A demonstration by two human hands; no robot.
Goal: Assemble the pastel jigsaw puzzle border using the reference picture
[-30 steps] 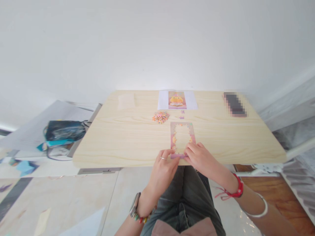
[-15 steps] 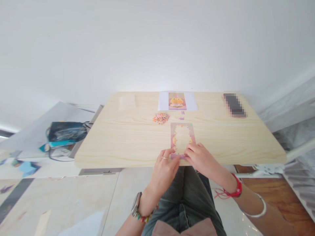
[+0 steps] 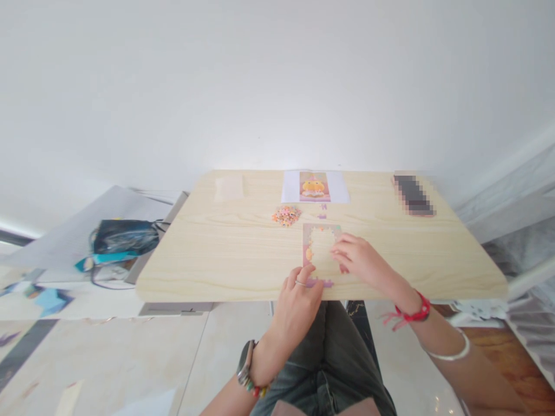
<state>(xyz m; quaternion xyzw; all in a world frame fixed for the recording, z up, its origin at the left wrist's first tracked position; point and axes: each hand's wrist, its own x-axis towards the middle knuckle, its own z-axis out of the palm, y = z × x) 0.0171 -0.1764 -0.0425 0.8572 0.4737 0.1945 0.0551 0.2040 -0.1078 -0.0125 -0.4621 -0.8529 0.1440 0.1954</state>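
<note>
A small jigsaw frame, only its pink and yellow border assembled, lies near the front edge of the light wooden table. My left hand rests its fingertips on the frame's lower left corner. My right hand lies over the frame's right side, fingers pointing left onto the border; whether it pinches a piece I cannot tell. A heap of loose puzzle pieces sits just beyond the frame to the left, and two or three stray purple pieces lie above it.
A reference picture on white paper lies at the table's far edge, a clear plastic bag to its left and a blurred dark phone far right. A dark bag sits on a lower surface left of the table. My knees are under the table's edge.
My right hand has moved from the frame's lower right corner up along its right side. My left hand stays at the lower left corner. The camera has tilted slightly.
</note>
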